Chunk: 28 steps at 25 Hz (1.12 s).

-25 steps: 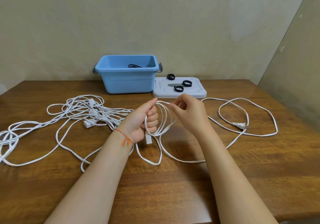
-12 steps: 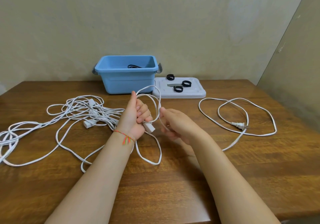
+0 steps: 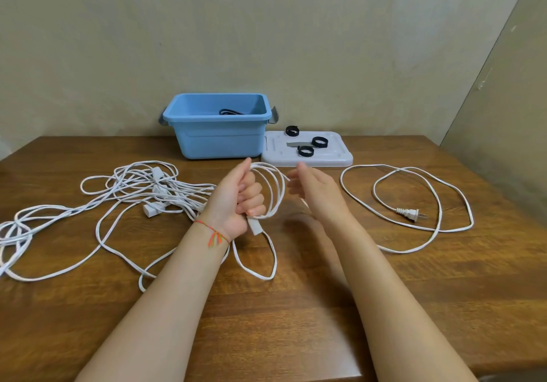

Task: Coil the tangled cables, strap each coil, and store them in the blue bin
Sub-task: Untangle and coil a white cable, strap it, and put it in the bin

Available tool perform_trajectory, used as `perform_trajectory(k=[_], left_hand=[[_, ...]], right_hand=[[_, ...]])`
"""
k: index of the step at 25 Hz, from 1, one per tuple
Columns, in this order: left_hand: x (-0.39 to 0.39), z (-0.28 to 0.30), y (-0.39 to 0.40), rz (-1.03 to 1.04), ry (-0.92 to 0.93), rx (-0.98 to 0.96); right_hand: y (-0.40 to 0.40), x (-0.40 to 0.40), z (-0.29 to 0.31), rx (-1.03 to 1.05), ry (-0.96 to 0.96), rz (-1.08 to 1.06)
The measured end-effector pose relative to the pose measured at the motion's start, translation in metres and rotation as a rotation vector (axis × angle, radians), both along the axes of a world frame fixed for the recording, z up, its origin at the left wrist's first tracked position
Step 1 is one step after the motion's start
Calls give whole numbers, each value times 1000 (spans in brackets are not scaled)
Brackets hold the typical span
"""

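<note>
White cable [image 3: 273, 192] coil gripped in left hand [image 3: 236, 201]; right hand [image 3: 316, 192] beside.

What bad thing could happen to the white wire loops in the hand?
The left hand alone grips the coil; the right hand is open beside it, so loops might slip loose. The uncoiled cable crosses itself near its plug and could knot when pulled in. The tangle lies close to the left hand and might snag.
</note>
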<state>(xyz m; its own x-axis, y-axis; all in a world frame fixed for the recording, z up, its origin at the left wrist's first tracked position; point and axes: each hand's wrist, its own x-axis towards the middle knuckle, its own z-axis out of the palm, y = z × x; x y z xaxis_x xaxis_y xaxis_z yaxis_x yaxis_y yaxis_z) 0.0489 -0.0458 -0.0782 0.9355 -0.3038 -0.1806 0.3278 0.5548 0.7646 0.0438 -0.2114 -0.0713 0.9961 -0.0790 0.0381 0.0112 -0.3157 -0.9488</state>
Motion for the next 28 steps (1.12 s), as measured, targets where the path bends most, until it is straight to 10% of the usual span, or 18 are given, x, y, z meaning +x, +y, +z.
perform_trajectory(k=[5, 19, 28], left_hand=[[-8, 2, 1, -333, -42, 42], [-7, 3, -2, -345, -26, -150], [8, 4, 4, 561, -69, 80]], right_hand=[[1, -2, -2, 24, -53, 163], [-7, -2, -3, -196, -160, 101], [-24, -3, 2, -615, -21, 142]])
